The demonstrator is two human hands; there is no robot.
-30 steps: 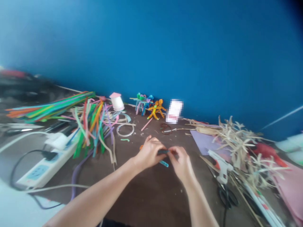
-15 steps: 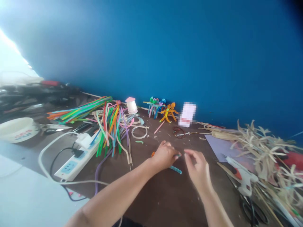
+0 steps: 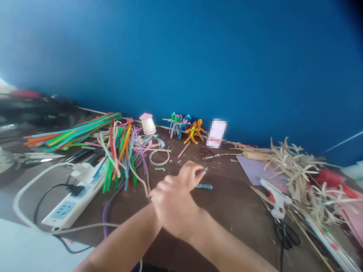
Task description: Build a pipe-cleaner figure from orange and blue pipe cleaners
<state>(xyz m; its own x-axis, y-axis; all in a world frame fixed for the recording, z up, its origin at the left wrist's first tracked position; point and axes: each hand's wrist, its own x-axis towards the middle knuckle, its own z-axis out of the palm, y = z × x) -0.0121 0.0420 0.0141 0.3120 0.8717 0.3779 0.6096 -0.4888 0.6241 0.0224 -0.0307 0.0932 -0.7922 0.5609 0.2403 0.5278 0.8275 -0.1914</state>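
Hands that were apart a moment ago now cross at the wrists, low over the brown tabletop [image 3: 238, 211]. The right hand [image 3: 170, 202] lies on top, its fingers curled over the left wrist, holding no object that can be seen. The left hand [image 3: 185, 175] sits just beyond it, with its fingers bent and its thumb and forefinger pinched on one tiny pipe-cleaner stub [image 3: 202, 170], dark with a blue tip; it is too small to make out clearly.

Just beside the fingers, one blue pipe-cleaner piece [image 3: 204, 186] lies flat on the table, not touched by either hand. Farther out toward the wall are one pipe-cleaner ring [image 3: 150, 158], one pink piece [image 3: 183, 149] and one small green piece [image 3: 160, 169]. Two orange pipe-cleaner figures [image 3: 194, 131] stand beside a blue-green group of figures [image 3: 177, 125], near one pink-topped white spool [image 3: 147, 124].

To the left, a splayed heap of multicoloured pipe cleaners [image 3: 121, 155] rises between the hands and one white power strip [image 3: 70, 206], with a flat bundle of pipe cleaners [image 3: 73, 134] behind it. To the right lie one glue gun [image 3: 275, 198], one pair of scissors [image 3: 287, 236], a lilac paper sheet [image 3: 252, 170] and a pile of dried straw strips [image 3: 295, 168]. A blue wall [image 3: 181, 56] closes the table's far side.
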